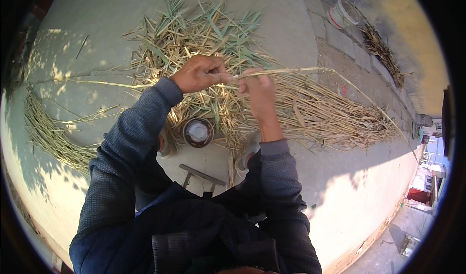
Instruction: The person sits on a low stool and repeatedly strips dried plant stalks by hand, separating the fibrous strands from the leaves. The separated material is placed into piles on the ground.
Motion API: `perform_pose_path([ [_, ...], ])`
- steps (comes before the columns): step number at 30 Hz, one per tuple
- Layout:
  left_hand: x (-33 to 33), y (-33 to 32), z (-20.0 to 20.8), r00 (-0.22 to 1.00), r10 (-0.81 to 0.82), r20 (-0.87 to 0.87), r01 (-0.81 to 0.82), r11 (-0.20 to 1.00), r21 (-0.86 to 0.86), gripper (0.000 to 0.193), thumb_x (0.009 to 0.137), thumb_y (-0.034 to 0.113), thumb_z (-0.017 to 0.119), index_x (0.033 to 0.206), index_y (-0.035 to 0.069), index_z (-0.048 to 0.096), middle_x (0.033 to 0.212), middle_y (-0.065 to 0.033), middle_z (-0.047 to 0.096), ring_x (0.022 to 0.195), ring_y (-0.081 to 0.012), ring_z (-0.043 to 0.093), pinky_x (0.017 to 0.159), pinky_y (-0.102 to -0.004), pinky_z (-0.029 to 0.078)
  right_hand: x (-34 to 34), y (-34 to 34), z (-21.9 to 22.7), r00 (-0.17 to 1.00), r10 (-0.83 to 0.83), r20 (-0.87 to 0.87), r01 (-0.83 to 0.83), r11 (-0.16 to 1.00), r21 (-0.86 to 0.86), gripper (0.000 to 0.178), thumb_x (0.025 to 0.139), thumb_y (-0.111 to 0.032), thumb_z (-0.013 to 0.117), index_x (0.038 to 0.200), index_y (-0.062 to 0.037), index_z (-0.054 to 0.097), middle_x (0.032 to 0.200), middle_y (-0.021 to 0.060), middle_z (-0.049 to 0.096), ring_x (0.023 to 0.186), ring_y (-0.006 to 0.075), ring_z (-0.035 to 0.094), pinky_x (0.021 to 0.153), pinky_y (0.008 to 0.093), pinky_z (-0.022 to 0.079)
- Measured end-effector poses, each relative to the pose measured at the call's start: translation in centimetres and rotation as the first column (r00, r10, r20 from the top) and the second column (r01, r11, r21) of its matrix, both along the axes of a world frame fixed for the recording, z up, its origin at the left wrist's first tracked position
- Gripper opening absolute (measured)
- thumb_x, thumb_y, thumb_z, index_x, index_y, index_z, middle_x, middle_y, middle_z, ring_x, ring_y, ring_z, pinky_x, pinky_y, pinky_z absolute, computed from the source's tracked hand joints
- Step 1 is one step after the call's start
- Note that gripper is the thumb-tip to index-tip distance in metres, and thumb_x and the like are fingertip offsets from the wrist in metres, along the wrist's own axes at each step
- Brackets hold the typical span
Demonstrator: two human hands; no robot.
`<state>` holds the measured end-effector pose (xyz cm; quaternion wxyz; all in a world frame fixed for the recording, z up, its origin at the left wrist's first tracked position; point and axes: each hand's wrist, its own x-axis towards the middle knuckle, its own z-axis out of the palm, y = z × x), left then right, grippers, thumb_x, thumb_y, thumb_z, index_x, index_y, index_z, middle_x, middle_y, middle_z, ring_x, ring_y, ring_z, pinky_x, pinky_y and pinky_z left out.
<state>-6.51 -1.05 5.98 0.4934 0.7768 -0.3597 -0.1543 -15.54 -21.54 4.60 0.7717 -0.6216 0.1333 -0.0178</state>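
A long pale reed stalk (291, 71) runs across in front of me, bent on the right and slanting down to the ground there. My left hand (201, 73) is closed, pinching it between thumb and fingers. Close by on the right, my right hand (259, 92) has its fingers curled at the same stalk, slightly blurred by motion. Beneath both hands lies a heap of dry straw-coloured and green leaves (194, 41). A thick bundle of reed stalks (330, 111) extends from it to the right.
Between my feet stands a dark reddish round container (198, 132), whitish inside. Nearer lies a T-shaped piece (203, 174). At left is a curved bundle of greenish stalks (53, 133). A white bucket (343, 13) lies far right, near dry brush (381, 51).
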Motion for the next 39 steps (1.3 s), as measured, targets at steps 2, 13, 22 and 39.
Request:
perform_pose_path([
  [2,0.2,0.2,0.2,0.999,-0.024,-0.043,0.022,0.999,-0.048,0.028,0.093,0.028,0.079,0.085,0.003,0.068,0.072,-0.0014,0.062,0.067,-0.0108,0.058,0.061,-0.0313,0.046,0.1,-0.1,-0.1,1.0,0.0,0.004,0.001,0.996,-0.087,0.015,0.099,-0.003,0.055,0.112,-0.0006,0.061,0.084,0.0068,0.066,0.069,0.0106,0.062,0.062,0.0269,0.053],
  [13,2.6,4.3,-1.8,0.95,-0.101,-0.296,0.165,0.965,0.202,0.029,0.095,0.029,0.077,0.088,0.003,0.066,0.076,0.0007,0.064,0.071,-0.0077,0.058,0.064,-0.0288,0.048,0.2,-7.5,1.0,0.981,-0.173,0.09,0.143,0.952,0.272,0.024,0.097,-0.018,0.07,0.115,-0.0016,0.068,0.099,0.0066,0.072,0.076,0.0145,0.065,0.071,0.0279,0.055],
  [22,-0.8,-2.0,-2.6,0.918,-0.092,-0.386,0.05,0.992,-0.116,0.023,0.096,0.023,0.077,0.094,0.002,0.07,0.082,-0.0033,0.071,0.076,-0.0113,0.066,0.072,-0.0284,0.055,-0.8,-4.6,1.8,0.992,-0.123,0.036,0.121,0.992,0.042,0.029,0.103,-0.028,0.066,0.11,0.0007,0.067,0.103,0.013,0.074,0.085,0.0176,0.072,0.074,0.029,0.057],
  [39,4.9,3.6,-2.9,0.928,0.354,-0.116,-0.365,0.926,-0.098,0.03,0.095,0.033,0.074,0.101,0.004,0.071,0.082,-0.007,0.071,0.069,-0.0197,0.065,0.064,-0.0366,0.051,-2.5,-5.1,2.1,0.994,-0.099,-0.041,0.1,0.994,0.033,0.029,0.104,-0.027,0.064,0.109,0.001,0.066,0.101,0.0162,0.075,0.086,0.022,0.075,0.071,0.0299,0.06],
])
